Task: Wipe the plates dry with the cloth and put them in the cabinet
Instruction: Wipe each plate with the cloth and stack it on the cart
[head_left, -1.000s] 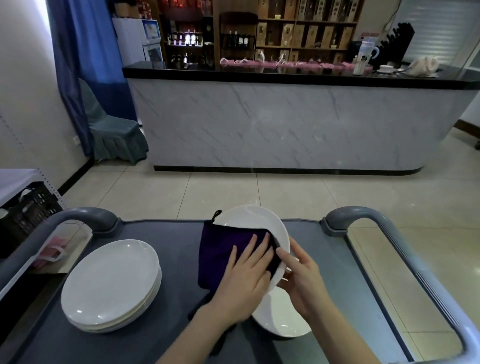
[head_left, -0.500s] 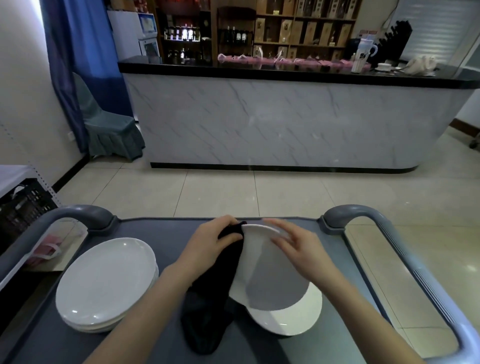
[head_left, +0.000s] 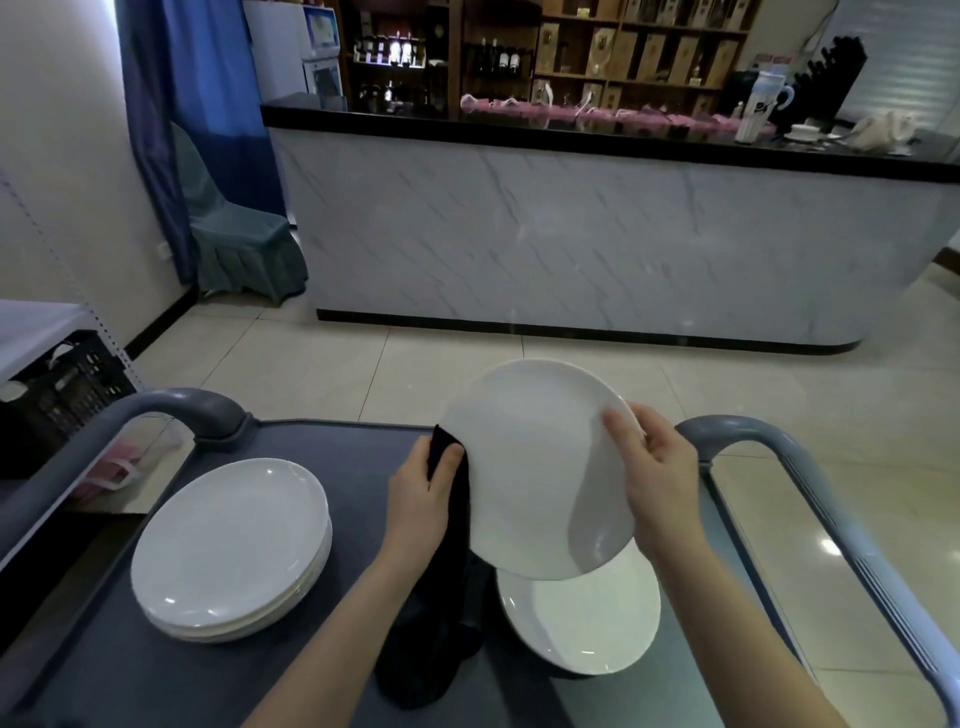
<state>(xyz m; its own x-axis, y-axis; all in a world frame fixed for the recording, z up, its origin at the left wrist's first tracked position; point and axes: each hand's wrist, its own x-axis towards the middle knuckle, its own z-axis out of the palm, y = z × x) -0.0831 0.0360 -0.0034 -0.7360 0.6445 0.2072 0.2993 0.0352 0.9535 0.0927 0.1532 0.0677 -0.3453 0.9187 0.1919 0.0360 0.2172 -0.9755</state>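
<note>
The right hand grips the round white ceramic plate at its right rim. Its fingers are curled over the rim onto the face turned to the camera, and what this hand does behind the plate is hidden. The left hand is at the left rim of this plate and pinches the dark soft cloth against it. The rest of the cloth hangs down below the plate's left side. The plate is held in the air and tilted, with its upper edge leaning away from the person. Both forearms reach forward from the lower edge of the view, one on each side of the plate. I judge the plate to be stiff, somewhat heavy, fragile, and slippery if it is wet. It is therefore best held at two opposite points of the rim, as now, with the cloth between skin and glaze for more grip. The cloth looks limp and light and should follow the hand easily. Just under the plate's lower edge a second white plate lies flat on the grey service cart, so a slip would probably strike it. Left of the held plate, well apart, stands a stack of white plates. I cannot identify a cabinet in this view.
</note>
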